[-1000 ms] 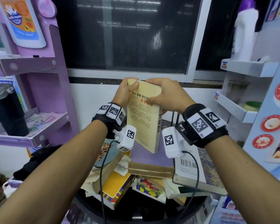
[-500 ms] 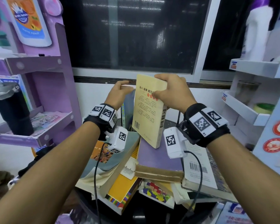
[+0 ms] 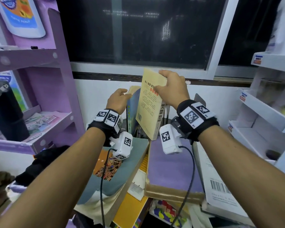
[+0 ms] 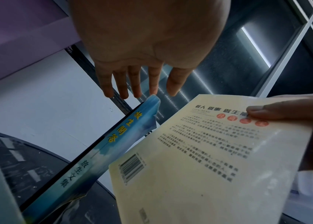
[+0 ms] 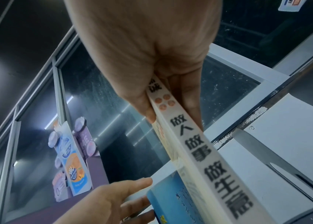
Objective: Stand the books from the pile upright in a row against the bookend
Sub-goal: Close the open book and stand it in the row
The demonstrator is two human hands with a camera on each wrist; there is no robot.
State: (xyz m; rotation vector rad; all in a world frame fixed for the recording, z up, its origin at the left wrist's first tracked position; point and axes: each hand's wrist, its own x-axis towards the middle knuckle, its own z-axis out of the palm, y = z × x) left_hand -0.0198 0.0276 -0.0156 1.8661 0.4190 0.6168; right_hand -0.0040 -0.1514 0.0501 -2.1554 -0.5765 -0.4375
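My right hand pinches the top edge of a pale yellow book, thumb on the back cover, and holds it nearly upright over the pile. In the right wrist view the fingers grip the yellow book by its spine. Just left of it a blue book stands leaning. My left hand reaches its top corner with straight fingers, which touch the blue book. A grey metal bookend stands to the right, behind my right wrist.
The pile lies in front: a grey book, a purple book, a white book with a barcode and several below. A purple shelf holding a black tumbler stands left, a white shelf right, a window behind.
My left hand has let go of the yellow book and moved left onto the blue book. My right hand alone has carried the yellow book up and to the right.
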